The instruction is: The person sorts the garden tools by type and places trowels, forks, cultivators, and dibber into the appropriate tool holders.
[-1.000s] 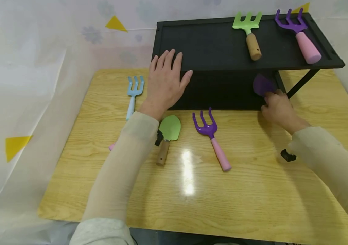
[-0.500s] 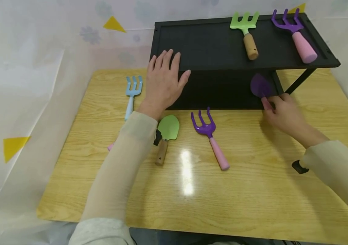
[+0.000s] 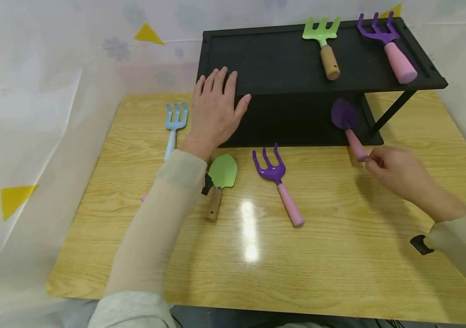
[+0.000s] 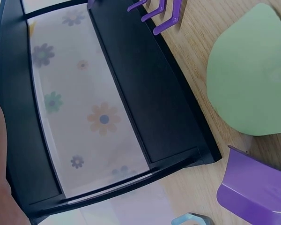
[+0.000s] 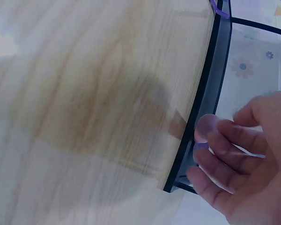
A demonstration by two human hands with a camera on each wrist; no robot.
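A black two-tier shelf (image 3: 265, 59) stands on the table. My left hand (image 3: 216, 107) rests on its upper left front corner with the fingers straight. On the lower tier lies a purple trowel (image 3: 344, 114), its pink handle (image 3: 355, 143) sticking out past the front edge. My right hand (image 3: 401, 175) is at the end of that handle, fingertips touching or just beside it. In the right wrist view the fingers are loosely bent and the thumb stands apart from the handle's end (image 5: 207, 127).
On the upper tier lie a green hand rake (image 3: 329, 59) and a purple hand rake (image 3: 398, 61). The table holds a purple fork (image 3: 274, 173), a green trowel (image 3: 223, 171) and a light blue fork (image 3: 171, 136). A purple scoop-like piece (image 4: 257, 187) shows beside the green trowel.
My right hand has drawn back toward the front right, sliding from the trowel's neck to its handle end. The trowel now lies uncovered on the lower tier. My left hand has stayed put.
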